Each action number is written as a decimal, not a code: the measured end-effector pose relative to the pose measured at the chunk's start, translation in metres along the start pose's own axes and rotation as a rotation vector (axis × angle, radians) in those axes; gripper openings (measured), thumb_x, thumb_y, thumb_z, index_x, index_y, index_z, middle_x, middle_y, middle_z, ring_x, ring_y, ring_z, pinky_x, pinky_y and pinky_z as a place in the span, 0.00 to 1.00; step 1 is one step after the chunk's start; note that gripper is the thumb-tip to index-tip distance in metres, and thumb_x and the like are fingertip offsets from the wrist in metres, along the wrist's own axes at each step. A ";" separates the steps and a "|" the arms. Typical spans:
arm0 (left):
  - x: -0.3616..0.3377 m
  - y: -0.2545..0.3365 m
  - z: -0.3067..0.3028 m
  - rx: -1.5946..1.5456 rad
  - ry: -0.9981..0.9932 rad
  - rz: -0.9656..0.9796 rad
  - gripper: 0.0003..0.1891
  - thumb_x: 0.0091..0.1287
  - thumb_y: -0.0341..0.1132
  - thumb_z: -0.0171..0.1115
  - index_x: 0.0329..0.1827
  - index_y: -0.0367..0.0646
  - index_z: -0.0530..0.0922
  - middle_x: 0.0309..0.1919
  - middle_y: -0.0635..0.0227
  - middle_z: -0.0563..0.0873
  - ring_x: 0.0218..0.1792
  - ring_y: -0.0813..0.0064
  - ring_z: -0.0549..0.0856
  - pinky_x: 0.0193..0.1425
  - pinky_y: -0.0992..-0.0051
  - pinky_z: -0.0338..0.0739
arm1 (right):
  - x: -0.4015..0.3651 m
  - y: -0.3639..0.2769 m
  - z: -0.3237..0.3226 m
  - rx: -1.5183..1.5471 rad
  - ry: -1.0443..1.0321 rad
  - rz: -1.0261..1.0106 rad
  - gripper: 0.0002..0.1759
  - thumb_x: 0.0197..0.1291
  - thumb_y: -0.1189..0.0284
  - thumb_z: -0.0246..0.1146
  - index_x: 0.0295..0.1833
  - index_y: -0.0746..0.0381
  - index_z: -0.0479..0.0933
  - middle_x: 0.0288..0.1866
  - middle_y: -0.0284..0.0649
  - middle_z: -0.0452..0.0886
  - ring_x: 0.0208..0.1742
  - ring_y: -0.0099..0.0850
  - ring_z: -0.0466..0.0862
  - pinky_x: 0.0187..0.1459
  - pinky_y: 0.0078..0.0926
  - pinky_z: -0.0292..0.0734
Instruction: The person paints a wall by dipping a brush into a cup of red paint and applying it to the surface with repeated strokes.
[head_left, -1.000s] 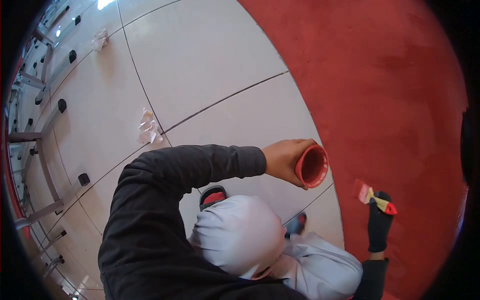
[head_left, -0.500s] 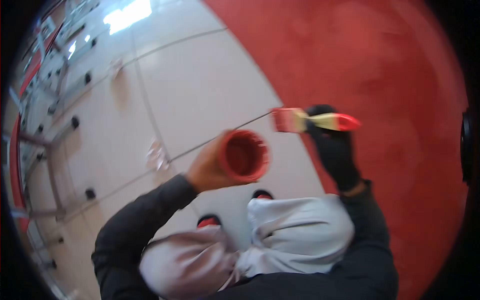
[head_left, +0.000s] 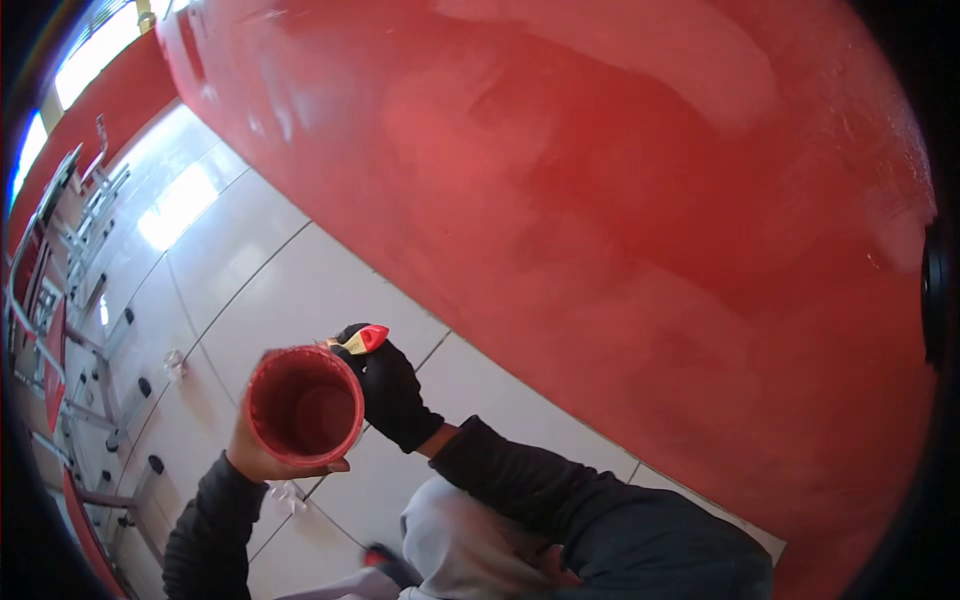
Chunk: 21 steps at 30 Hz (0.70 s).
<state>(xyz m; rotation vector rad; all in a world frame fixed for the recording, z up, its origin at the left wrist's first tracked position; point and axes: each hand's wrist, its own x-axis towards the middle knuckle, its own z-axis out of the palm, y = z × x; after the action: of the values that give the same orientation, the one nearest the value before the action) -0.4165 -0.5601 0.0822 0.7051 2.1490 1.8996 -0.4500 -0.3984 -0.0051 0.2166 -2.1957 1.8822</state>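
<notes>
My bare left hand (head_left: 262,455) is wrapped round a red cup (head_left: 305,405), whose open top faces me and whose inside is coated red. My right hand (head_left: 392,395), in a black glove, is closed on a paintbrush (head_left: 362,341) with a red-tipped, pale yellow handle. The brush is at the cup's upper right rim; its bristles are hidden behind the cup.
A red wall (head_left: 600,220) with uneven wet-looking patches fills the upper right and meets the white tiled floor (head_left: 330,285). Chairs with metal legs (head_left: 60,350) stand at the far left. Crumpled scraps (head_left: 175,365) lie on the floor.
The view has turned towards the wall. My right hand has brought the brush from well right of the cup to its rim, and the bristles have gone out of sight.
</notes>
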 end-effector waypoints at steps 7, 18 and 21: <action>0.069 0.030 0.016 0.004 -0.197 0.005 0.52 0.28 0.44 0.89 0.61 0.42 0.71 0.55 0.65 0.80 0.55 0.71 0.80 0.59 0.67 0.76 | 0.015 0.013 -0.049 0.022 0.202 -0.105 0.10 0.67 0.67 0.58 0.44 0.62 0.76 0.36 0.44 0.83 0.39 0.44 0.83 0.41 0.34 0.77; 0.117 0.020 0.026 -0.111 -0.527 0.214 0.45 0.31 0.43 0.87 0.56 0.40 0.74 0.49 0.68 0.83 0.51 0.74 0.82 0.57 0.68 0.77 | -0.017 -0.011 -0.133 -0.194 0.502 0.010 0.12 0.66 0.64 0.57 0.46 0.62 0.77 0.39 0.46 0.83 0.43 0.43 0.84 0.42 0.34 0.77; 0.102 0.025 0.024 -0.148 -0.613 0.270 0.42 0.34 0.38 0.86 0.56 0.40 0.74 0.48 0.67 0.83 0.51 0.74 0.82 0.57 0.69 0.78 | -0.048 -0.051 -0.129 -0.138 0.663 -0.139 0.10 0.68 0.66 0.58 0.45 0.62 0.75 0.34 0.37 0.80 0.36 0.28 0.81 0.37 0.26 0.75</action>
<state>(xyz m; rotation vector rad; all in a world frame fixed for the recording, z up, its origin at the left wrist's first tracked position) -0.4892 -0.4897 0.1197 1.3833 1.5778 1.6345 -0.3793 -0.2814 0.0482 -0.2430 -1.7821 1.4408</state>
